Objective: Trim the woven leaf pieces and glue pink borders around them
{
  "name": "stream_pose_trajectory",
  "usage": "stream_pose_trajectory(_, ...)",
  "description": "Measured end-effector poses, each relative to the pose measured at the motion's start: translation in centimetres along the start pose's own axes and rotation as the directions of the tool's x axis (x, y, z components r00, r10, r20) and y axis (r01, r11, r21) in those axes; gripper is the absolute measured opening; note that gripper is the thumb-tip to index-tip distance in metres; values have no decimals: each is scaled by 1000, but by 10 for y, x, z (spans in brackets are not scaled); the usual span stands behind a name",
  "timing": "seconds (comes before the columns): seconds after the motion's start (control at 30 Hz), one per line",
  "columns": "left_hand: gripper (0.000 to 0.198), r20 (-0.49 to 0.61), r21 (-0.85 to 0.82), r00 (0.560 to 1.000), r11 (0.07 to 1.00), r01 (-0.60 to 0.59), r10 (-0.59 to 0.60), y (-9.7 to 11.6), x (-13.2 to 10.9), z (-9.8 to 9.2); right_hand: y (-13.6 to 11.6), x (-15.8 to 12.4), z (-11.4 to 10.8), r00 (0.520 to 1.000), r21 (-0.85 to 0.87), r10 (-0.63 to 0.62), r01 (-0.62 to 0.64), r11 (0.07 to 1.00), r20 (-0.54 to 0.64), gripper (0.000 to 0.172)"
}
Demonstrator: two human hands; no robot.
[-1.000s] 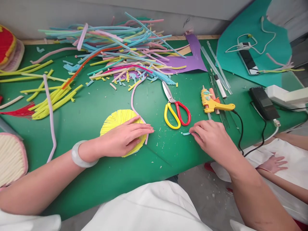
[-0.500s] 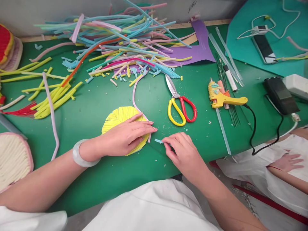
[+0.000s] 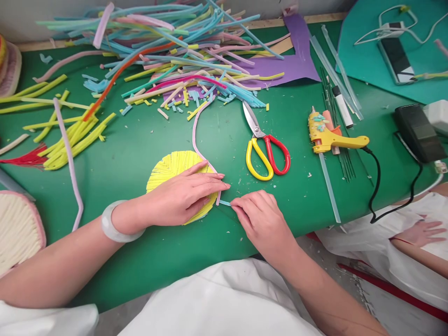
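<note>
My left hand lies flat with outstretched fingers over a round yellow disc covered in pipe cleaner strips. Under its fingers passes a pale pink pipe cleaner, which follows the disc's right edge; its lower end shows just below my fingertips. My right hand pinches a short light blue pipe cleaner piece, whose free tip meets or nearly meets that pink end. Above my right hand lie scissors with one yellow and one red handle, blades apart, untouched.
A heap of coloured pipe cleaners covers the back of the green table. On the right are a yellow glue gun with its cord and a black box. A cream pad lies at left. Another person's hand rests at far right.
My right hand has moved slightly left, bringing the blue piece up to the pink pipe cleaner's lower end. My left hand stays on the disc. The camera view has shifted a little.
</note>
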State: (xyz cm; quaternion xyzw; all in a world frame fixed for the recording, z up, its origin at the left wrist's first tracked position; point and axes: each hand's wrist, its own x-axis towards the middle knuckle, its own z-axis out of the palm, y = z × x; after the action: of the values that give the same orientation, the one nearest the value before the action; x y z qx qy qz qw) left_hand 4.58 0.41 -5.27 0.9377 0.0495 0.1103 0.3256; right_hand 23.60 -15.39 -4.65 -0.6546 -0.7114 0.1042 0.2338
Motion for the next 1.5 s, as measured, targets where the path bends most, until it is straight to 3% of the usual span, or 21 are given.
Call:
stream_pose_trajectory(0.83,39,4,4,1000,1000,-4,4,1,1,-1,-12,3,4,1000,-24,1,-1,1000,-6,17)
stream_pose_trajectory(1.5,37,15,22,1000,1000,-17,17,0,1,0,-7,0,3,1000,-28,0,-1,1000,-21,12)
